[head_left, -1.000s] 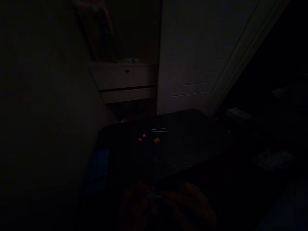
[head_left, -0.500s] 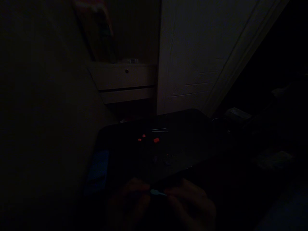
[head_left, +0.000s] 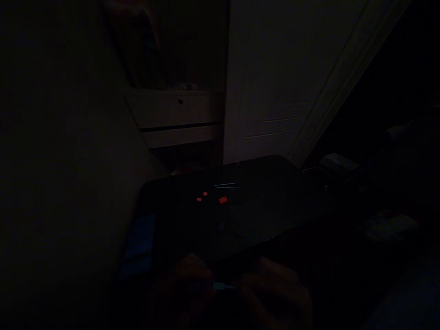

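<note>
Surface centre; drawer unit behind it, left; door behind, right of drawer unit. Tweezer-like tool toward back of surface. Block just before tool; two small pieces left of block, one slightly behind other. Two further items before block, nearer front edge. Slab at surface's left side. Slim item before front edge, between left hand and right hand. Box right of surface's far right corner.
</note>
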`<state>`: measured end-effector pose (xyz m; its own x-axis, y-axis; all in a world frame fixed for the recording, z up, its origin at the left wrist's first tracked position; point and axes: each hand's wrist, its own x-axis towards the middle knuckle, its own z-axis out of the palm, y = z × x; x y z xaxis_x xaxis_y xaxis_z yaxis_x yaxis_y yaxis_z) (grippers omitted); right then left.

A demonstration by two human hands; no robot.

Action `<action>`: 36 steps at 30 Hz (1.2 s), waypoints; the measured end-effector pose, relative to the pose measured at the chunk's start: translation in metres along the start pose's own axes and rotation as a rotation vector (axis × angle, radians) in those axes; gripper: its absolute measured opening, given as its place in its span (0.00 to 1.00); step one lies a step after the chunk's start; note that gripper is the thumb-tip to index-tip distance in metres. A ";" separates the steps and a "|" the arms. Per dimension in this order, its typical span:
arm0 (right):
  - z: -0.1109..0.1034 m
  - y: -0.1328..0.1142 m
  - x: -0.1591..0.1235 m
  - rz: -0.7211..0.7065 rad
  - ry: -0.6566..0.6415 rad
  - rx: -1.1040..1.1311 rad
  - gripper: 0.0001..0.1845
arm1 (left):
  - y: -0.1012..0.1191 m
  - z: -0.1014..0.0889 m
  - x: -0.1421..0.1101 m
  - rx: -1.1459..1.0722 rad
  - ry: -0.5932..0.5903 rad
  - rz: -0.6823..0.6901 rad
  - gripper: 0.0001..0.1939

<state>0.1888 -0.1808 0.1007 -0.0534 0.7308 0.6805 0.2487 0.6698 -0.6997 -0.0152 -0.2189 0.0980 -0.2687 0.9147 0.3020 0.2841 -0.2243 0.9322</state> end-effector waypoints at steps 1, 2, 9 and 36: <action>0.000 -0.001 0.001 0.003 0.011 -0.006 0.09 | -0.001 0.000 0.001 -0.019 -0.005 0.020 0.08; -0.001 -0.001 0.001 0.014 0.003 -0.004 0.09 | -0.001 0.001 0.001 -0.031 -0.008 0.042 0.07; -0.011 0.005 0.002 0.032 -0.185 0.073 0.05 | 0.004 0.001 0.003 -0.062 -0.061 0.169 0.08; -0.011 0.002 0.002 -0.026 -0.191 0.044 0.07 | 0.004 0.007 0.013 -0.273 -0.166 0.246 0.05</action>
<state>0.1993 -0.1795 0.1033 -0.2424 0.7222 0.6478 0.2024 0.6906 -0.6943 -0.0112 -0.2058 0.1039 -0.0641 0.8593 0.5074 0.0600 -0.5042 0.8615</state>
